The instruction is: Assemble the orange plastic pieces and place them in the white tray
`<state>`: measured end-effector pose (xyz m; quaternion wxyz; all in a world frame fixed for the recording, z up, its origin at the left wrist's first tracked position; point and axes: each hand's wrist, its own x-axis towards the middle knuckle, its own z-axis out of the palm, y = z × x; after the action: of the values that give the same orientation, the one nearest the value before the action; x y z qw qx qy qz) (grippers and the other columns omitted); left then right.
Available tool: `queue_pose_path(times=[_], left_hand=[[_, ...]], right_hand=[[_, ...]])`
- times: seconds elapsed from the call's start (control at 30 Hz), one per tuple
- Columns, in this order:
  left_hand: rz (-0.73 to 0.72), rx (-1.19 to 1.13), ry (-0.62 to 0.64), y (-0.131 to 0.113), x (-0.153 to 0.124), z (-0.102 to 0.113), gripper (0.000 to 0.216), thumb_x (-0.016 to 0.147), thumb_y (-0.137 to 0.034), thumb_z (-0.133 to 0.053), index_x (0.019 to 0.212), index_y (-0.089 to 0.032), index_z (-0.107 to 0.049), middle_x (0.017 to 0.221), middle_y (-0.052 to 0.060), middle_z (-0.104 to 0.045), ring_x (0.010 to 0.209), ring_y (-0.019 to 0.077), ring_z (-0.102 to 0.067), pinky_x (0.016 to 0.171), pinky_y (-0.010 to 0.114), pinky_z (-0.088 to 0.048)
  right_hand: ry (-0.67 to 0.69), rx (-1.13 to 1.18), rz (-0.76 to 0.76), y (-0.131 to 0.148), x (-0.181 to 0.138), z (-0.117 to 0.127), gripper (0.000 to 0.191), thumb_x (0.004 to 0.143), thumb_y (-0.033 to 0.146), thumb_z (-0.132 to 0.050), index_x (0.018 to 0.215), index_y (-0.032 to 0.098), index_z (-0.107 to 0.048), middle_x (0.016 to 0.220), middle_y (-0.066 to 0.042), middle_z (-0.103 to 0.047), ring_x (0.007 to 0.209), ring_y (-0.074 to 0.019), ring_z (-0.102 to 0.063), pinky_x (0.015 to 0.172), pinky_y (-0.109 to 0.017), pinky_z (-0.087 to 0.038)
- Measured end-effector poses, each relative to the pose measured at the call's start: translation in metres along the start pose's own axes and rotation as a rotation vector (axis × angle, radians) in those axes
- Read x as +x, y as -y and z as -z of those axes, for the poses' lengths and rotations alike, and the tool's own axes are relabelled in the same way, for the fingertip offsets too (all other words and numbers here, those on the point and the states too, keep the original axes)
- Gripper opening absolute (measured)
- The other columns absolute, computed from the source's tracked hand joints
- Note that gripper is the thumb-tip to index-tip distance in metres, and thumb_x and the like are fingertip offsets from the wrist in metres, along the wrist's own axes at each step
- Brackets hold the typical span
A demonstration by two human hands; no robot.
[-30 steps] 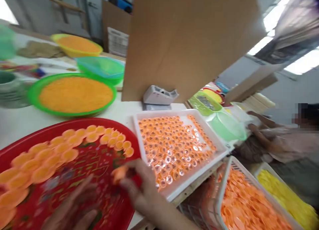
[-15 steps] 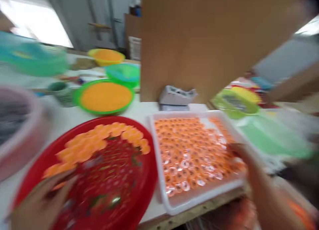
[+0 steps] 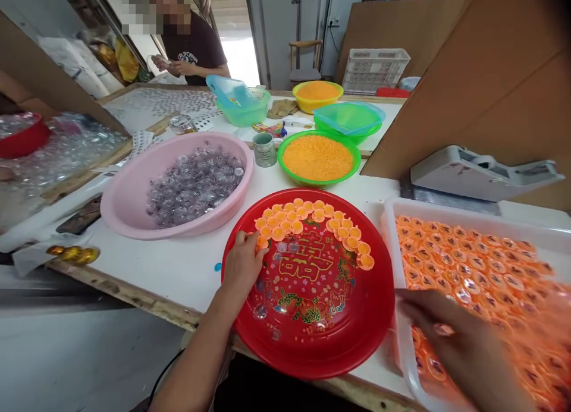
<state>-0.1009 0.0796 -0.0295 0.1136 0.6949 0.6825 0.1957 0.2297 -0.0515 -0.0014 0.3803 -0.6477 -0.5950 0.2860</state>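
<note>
My left hand is at the left side of a round red tray, its thumb and fingers closed around the edge of a small orange disc. More orange discs lie in an arc along the tray's far side, and a few clear domed pieces lie near its left side. My right hand, smeared by motion, is over the left rim of a white rectangular tray. Rows of orange discs with clear tops and dark marks fill much of that tray. Whether the right fingers hold anything is unclear.
A pink basin of clear domed pieces stands at left. Beyond the red tray are a mug and a green bowl of orange pieces. A tape dispenser stands by a cardboard panel. Another person works across the table.
The view has swung left, bringing the pink basin and the other person into sight. My right hand has moved from the white tray's right side to its left rim.
</note>
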Motion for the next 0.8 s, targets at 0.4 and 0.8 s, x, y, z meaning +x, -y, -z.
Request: queue_pose_path(times=[0.4, 0.8], left_hand=[[-0.075, -0.231, 0.058, -0.005, -0.013, 0.018, 0.015, 0.082, -0.020, -0.059, 0.096, -0.021, -0.065, 0.104, 0.006, -0.064, 0.100, 0.0233, -0.061, 0.088, 0.035, -0.049], [0.110, -0.775, 0.302, -0.025, -0.042, 0.021, 0.022, 0.075, -0.021, -0.064, 0.097, -0.023, -0.064, 0.105, 0.003, -0.068, 0.101, 0.0224, -0.064, 0.082, 0.031, -0.052]], right_hand=[[0.119, -0.428, 0.316, 0.061, 0.081, -0.176, 0.040, 0.081, -0.002, -0.044, 0.112, 0.013, -0.066, 0.114, -0.017, -0.062, 0.104, -0.0302, -0.055, 0.086, -0.043, -0.050], [0.084, -0.255, 0.074, 0.027, 0.043, -0.116, 0.021, 0.083, 0.007, -0.049, 0.084, 0.017, -0.068, 0.082, -0.008, -0.067, 0.074, -0.0203, -0.064, 0.069, -0.030, -0.050]])
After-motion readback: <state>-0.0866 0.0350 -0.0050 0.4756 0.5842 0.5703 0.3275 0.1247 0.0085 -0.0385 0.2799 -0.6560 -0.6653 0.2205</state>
